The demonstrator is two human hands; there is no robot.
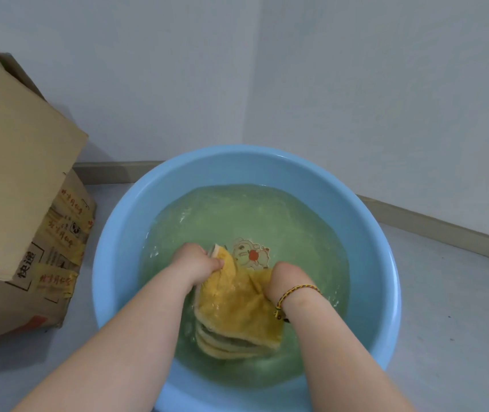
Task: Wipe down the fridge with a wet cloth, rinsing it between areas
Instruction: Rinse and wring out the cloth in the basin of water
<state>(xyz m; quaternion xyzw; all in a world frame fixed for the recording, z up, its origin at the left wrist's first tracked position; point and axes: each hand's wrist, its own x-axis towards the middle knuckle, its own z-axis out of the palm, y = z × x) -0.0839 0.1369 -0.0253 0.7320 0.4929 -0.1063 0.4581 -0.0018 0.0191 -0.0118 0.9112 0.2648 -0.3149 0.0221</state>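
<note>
1. while its knuckles sit at the waterline, the left hand [197, 264] is curled tight round one corner of the yellow terry cloth [234, 310].
2. right hand [286, 279], braided cord bracelet [299, 292] on its wrist, grips the opposite corner.
3. cloth hangs folded between them, half sunk in greenish water [237, 215].
4. round light-blue plastic basin [112, 233] holds the water, on the grey floor [445, 292].
5. taped brown cardboard box [14, 162] stands just left.

A domestic room corner is indicated: plain white walls [356, 84], a skirting board [433, 227] and a grey floor [451, 307]. A taped cardboard box [20, 185] and a blue washbasin [118, 233] are set on the floor.
</note>
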